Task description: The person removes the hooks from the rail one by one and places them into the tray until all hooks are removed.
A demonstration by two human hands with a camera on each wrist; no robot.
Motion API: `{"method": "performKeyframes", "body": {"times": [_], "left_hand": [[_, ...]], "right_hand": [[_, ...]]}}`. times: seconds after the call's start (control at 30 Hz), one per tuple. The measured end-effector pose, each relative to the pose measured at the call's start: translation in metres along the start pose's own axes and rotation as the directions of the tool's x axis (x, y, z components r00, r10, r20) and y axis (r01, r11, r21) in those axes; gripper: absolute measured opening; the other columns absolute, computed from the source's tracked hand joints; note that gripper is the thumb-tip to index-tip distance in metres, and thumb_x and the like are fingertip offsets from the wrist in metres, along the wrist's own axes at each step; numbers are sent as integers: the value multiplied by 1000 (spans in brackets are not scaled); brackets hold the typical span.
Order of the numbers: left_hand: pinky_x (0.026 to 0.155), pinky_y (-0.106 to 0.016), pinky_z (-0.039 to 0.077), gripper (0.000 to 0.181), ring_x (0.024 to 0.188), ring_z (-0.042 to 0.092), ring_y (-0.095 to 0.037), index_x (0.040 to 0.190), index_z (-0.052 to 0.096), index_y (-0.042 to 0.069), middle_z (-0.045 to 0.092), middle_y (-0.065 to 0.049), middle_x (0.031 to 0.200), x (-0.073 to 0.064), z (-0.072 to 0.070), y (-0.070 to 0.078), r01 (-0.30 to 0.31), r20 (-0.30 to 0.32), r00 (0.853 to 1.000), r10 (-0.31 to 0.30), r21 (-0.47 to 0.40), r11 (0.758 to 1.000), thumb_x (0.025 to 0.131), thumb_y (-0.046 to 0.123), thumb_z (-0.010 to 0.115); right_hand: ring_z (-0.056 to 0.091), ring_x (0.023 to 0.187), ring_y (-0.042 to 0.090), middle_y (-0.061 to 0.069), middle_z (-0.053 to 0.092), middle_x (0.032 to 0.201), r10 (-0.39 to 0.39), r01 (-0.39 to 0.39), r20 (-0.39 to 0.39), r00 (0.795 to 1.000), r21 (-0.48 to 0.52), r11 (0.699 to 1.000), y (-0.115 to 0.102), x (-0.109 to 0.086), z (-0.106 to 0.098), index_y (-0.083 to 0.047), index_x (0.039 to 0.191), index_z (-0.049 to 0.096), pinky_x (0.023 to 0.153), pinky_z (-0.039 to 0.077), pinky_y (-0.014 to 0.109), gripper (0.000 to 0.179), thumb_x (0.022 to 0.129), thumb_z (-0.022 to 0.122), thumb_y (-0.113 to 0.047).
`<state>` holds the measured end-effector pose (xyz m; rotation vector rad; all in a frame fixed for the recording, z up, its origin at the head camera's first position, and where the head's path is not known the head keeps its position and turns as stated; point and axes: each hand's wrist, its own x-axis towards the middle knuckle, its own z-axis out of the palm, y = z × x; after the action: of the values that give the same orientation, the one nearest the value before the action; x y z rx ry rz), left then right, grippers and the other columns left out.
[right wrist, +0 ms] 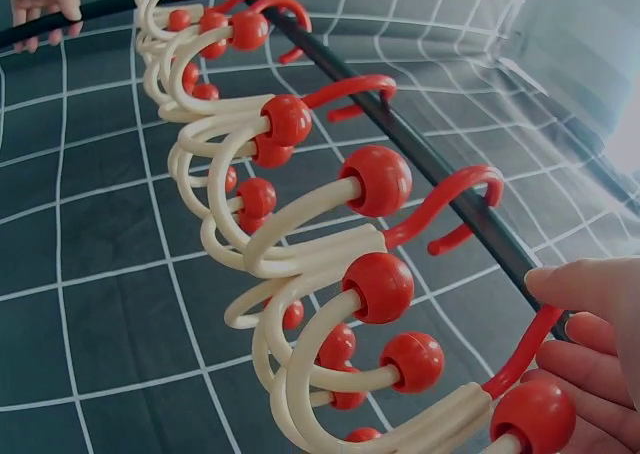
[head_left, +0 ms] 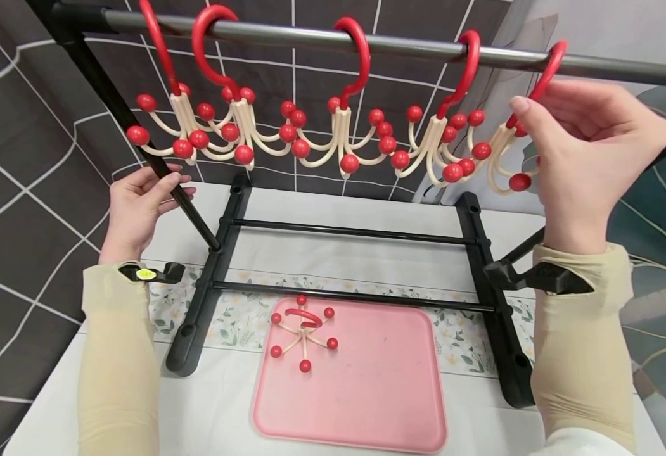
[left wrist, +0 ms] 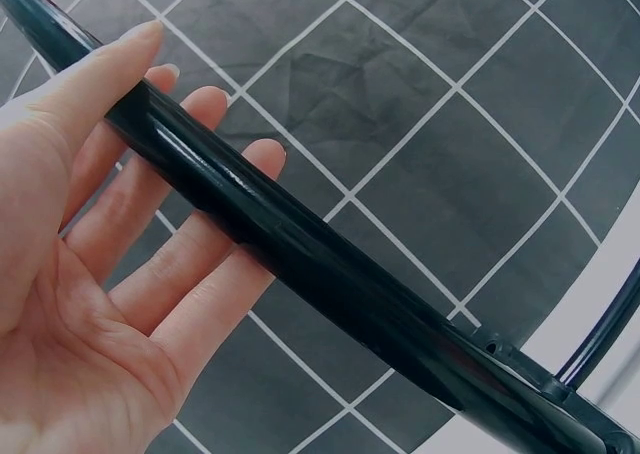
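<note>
At the right end of the rail [head_left: 310, 39], my right hand [head_left: 597, 142] pinches the red hook [head_left: 552, 63] of a multi-arm hanger [head_left: 499, 149] with cream prongs and red ball tips. Its hook loops over the rail. More hangers of this kind [head_left: 341, 136] hang in a row to its left, several in all. My left hand [head_left: 139, 206] holds the rack's black left post [head_left: 164, 171], thumb on one side and fingers behind, as the left wrist view shows. In the right wrist view, the fingertips [right wrist: 550, 284] touch the hook close to the rail.
Below the rail, a pink tray [head_left: 367, 392] lies on the white table, bearing one more such hanger [head_left: 304, 335] at its upper left. Black rack feet [head_left: 192, 329] and crossbars [head_left: 350, 231] stand around it. Behind hangs dark gridded cloth [head_left: 19, 190].
</note>
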<state>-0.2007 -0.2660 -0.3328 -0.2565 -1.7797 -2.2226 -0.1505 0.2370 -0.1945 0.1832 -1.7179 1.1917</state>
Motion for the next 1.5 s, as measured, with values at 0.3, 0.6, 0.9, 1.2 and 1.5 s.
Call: {"method": "performKeyframes", "body": {"times": [0.3,0.6,0.9,1.2,1.5], "left_hand": [[79,-30,59,40,83,76,-22,122,59,-19,74,-14,98,0,1,1,0,3,1000,0,4,1000,92,1,74],[79,-30,59,34,82,76,-22,119,64,-14,74,-14,97,-1,0,-1,6,-5,1000,-6,6,1000,92,3,75],[79,-29,59,38,83,76,-21,122,61,-17,74,-14,97,-1,0,-1,6,-1,1000,-6,11,1000,92,2,74],[79,-30,59,34,83,76,-22,119,63,-16,74,-14,97,1,-1,-1,4,1,1000,-4,-6,1000,92,2,74],[80,-30,59,34,84,76,-22,121,63,-16,74,-15,98,1,-2,-1,3,2,1000,-3,-6,1000,92,1,74]], "right_hand": [[70,81,17,13,75,103,16,-16,-18,1000,-5,1000,4,0,-8,-4,102,80,72,54,19,24,84,87,-17],[71,84,18,12,75,100,56,-55,-53,997,19,998,3,5,-10,-4,101,80,80,55,22,23,84,87,-17],[72,80,17,14,74,96,48,-44,-97,994,36,998,3,7,-8,-3,99,78,81,56,23,19,86,85,-15],[73,84,17,13,75,98,18,-16,-130,991,14,1000,4,12,-12,-5,103,77,84,56,22,23,87,85,-19],[73,92,17,11,74,108,123,-116,-164,979,55,992,1,19,-19,-6,106,76,90,54,22,27,86,85,-22]]}}
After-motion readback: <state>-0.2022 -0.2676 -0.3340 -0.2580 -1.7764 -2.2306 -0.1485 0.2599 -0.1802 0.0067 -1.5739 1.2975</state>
